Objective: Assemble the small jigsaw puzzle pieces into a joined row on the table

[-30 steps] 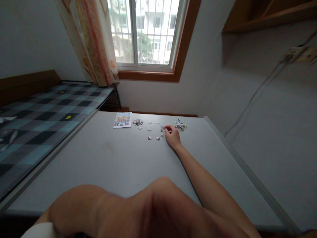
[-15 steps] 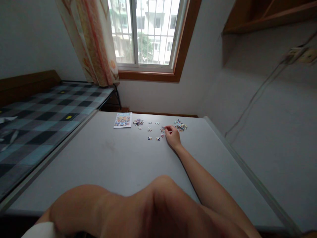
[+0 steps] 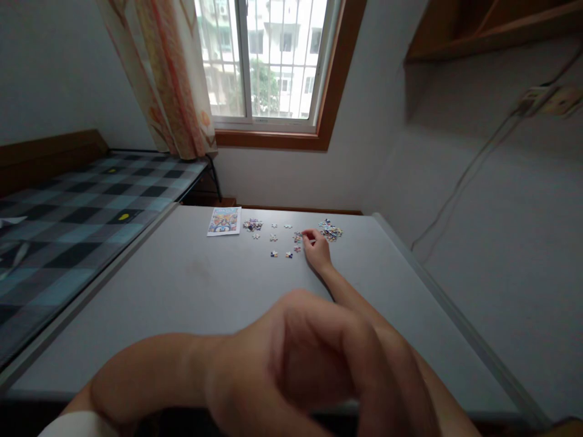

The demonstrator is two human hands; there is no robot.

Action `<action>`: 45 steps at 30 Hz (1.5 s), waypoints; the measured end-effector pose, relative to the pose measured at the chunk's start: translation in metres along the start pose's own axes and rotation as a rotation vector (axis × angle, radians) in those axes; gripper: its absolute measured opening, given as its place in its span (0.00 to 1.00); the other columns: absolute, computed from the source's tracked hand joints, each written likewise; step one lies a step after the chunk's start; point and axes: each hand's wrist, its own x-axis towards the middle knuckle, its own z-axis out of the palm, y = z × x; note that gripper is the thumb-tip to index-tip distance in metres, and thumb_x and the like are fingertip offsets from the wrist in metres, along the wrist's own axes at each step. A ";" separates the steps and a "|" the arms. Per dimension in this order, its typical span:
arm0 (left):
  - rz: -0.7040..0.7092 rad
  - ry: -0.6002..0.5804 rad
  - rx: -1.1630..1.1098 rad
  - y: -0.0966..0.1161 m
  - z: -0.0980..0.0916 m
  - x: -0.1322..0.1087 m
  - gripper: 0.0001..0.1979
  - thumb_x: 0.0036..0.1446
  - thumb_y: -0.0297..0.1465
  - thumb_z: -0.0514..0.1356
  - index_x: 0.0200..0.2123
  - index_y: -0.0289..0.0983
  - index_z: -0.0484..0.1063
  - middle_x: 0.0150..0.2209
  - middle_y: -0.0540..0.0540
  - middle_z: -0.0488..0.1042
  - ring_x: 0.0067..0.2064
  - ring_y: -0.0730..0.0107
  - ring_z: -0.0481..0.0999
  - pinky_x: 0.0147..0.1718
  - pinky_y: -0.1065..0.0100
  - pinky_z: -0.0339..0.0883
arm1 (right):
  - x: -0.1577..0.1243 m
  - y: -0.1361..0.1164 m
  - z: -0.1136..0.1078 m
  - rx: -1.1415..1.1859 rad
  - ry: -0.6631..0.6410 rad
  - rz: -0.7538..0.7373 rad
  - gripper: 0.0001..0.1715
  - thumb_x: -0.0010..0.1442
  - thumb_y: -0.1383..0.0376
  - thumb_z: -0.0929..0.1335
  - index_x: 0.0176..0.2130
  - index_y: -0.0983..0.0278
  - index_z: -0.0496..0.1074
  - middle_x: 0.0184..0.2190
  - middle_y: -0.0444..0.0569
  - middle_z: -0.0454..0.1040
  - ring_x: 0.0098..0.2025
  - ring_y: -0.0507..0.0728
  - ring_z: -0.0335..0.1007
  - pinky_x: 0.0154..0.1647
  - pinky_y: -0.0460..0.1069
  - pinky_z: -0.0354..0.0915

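- The grip of my right hand [image 3: 317, 247] has thumb and fingers bent close together at the small cluster of puzzle pieces [image 3: 297, 237]; I can't tell whether a piece is pinched between them.
- I judge the step in hand to be picking through that cluster, so I'd pinch one piece by its edges and lift it clear of its neighbours.
- I'd keep the fingers low and the wrist quiet, since the right-hand pile [image 3: 332, 230] lies just beside the knuckles and could be brushed apart.
- Just nearer me lies a pink piece [image 3: 297, 249], with two dark-marked pieces [image 3: 289, 255] to its left; I'd steer round all three.
- Farther left, I'd hold the left-hand pile [image 3: 252, 225] apart from the loose pieces, and check colours against the printed sheet [image 3: 224, 221] beyond it.
- My left hand [image 3: 291, 358] hangs blurred and curled above the near side of the table [image 3: 204, 303]; whether it holds anything I can't tell. I'd keep it out of my sightline.
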 end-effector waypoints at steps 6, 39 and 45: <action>0.070 0.024 0.194 -0.025 -0.034 0.039 0.20 0.54 0.37 0.57 0.18 0.39 0.49 0.17 0.55 0.53 0.21 0.78 0.54 0.23 0.70 0.53 | 0.000 -0.001 -0.002 0.025 0.040 -0.023 0.12 0.55 0.62 0.63 0.34 0.64 0.74 0.35 0.53 0.73 0.35 0.56 0.69 0.37 0.51 0.67; -0.130 0.424 1.399 -0.173 -0.188 0.031 0.16 0.59 0.36 0.51 0.23 0.37 0.68 0.23 0.47 0.72 0.24 0.70 0.66 0.27 0.69 0.49 | 0.001 0.004 -0.003 0.006 -0.032 -0.003 0.16 0.56 0.63 0.63 0.36 0.64 0.79 0.36 0.53 0.79 0.38 0.58 0.73 0.42 0.53 0.66; -0.124 0.424 1.385 -0.173 -0.188 0.031 0.15 0.59 0.36 0.51 0.23 0.37 0.68 0.22 0.47 0.72 0.24 0.71 0.65 0.27 0.69 0.49 | 0.001 0.004 -0.002 0.017 -0.035 -0.011 0.16 0.55 0.63 0.63 0.35 0.64 0.79 0.35 0.53 0.79 0.38 0.59 0.73 0.42 0.53 0.67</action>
